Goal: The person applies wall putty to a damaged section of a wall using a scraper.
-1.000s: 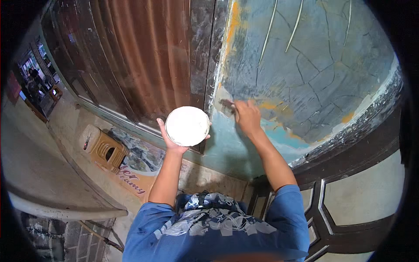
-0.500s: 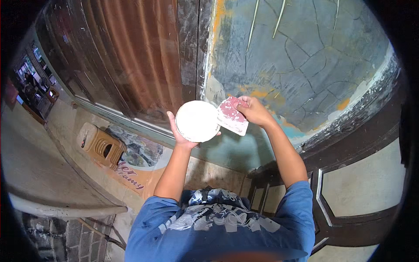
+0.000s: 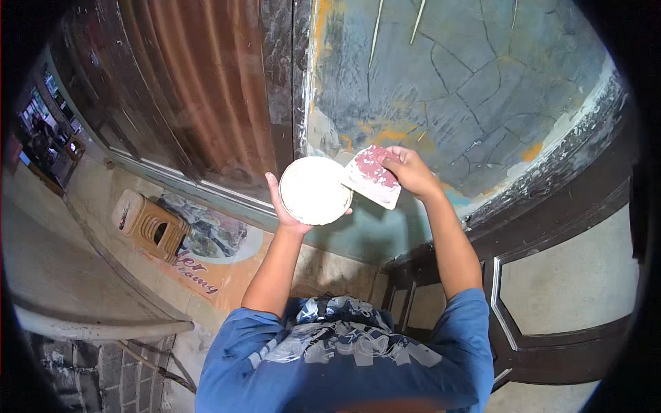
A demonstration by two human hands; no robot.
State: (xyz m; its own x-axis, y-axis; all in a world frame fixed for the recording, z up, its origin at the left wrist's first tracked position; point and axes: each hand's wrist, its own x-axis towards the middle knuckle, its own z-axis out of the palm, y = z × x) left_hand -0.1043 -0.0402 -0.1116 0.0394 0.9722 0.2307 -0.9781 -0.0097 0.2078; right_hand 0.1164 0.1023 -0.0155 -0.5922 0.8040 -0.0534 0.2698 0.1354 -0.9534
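While a tub [image 3: 315,194] is clasped by the left hand's [image 3: 292,219] spread fingers, a scraper [image 3: 372,177] toward its three o'clock is pinched by the right hand's [image 3: 416,173].

We are seeing a person wearing a blue short-sleeved shirt [image 3: 310,385], its sleeves [image 3: 465,327] covering the upper arms. The left hand [image 3: 288,219] and right hand [image 3: 414,173] are showing bare. Across the fabric, a pale grey print [image 3: 344,344] is running in jagged, looping shapes (darker, white-patterned cloth [image 3: 337,308] is showing beyond).
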